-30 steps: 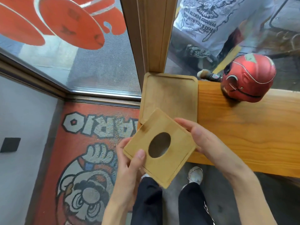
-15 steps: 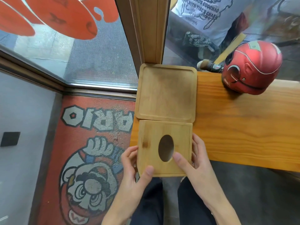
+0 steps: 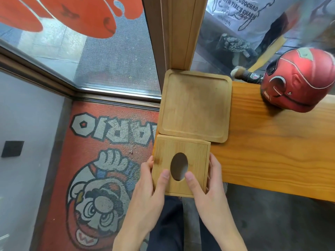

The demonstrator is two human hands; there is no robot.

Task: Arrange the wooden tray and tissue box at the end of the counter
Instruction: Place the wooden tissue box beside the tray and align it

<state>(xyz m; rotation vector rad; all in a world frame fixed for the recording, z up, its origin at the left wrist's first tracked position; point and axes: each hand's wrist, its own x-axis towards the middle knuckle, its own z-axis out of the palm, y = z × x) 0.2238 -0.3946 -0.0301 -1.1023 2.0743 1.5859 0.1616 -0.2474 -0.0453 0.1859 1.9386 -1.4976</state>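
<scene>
**Tissue box held at the counter's end, just below the tray**

The floor mat [image 3: 101,171] took up the most room, a red mat with a cartoon face and large pale letters, spread beneath the counter's left end. Above it ran the window glass [image 3: 101,57], marked with orange shapes, and a wooden post [image 3: 178,31] rose behind the tray.

The wooden counter [image 3: 275,149] stretched from the middle of the view out to the right edge, its grain running lengthways. A red helmet [image 3: 299,82] sat on its far side, well apart from the tray.

The wooden tray [image 3: 195,105], square with rounded corners and a raised rim, lay flat at the left end of the counter, its far edge against the foot of the post. Its inside held nothing.

The tissue box [image 3: 181,164], a pale wooden square with an oval opening in its top, sat at the near left corner of the counter, its far edge meeting the tray's near edge. Whether it rested fully on the counter could not be told, since its near side reached past the counter's edge.

The left hand [image 3: 146,194] gripped the box's left side, fingers along the edge and thumb pressed on top beside the oval. The right hand [image 3: 208,192] clasped the right side in the same way, thumb on top near the opening.
</scene>
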